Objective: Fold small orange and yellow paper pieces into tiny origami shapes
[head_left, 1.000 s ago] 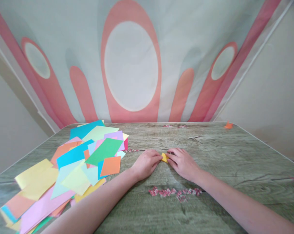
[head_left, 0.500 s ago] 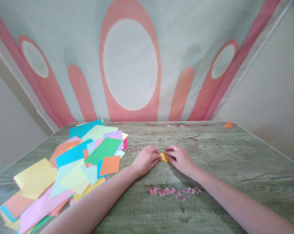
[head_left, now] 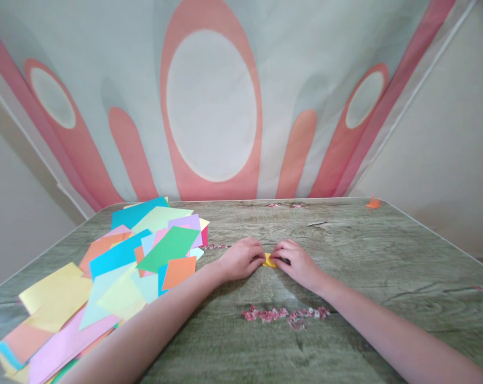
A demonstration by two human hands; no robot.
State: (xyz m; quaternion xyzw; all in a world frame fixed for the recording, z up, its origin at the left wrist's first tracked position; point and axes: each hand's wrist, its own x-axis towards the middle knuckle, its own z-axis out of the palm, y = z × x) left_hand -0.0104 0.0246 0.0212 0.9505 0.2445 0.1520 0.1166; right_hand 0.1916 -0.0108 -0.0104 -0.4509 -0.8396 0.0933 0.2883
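A small folded piece of yellow paper [head_left: 269,261] lies between my two hands, low over the middle of the table. My left hand [head_left: 242,259] pinches its left end with the fingertips, palm turned down. On the other side, my right hand [head_left: 296,261] holds the right end between thumb and fingers. Only the middle of the paper shows; both its ends are covered by my fingers, so its full folded shape is hidden.
A loose pile of coloured paper sheets [head_left: 167,248] spreads over the left side of the wood-patterned table [head_left: 369,250]. Near the far right corner sits a small orange folded paper piece [head_left: 373,202]. A printed backdrop [head_left: 211,106] rises behind the table's far edge.
Both hands stay on the yellow paper with hardly any movement. The whole view has shifted very slightly.
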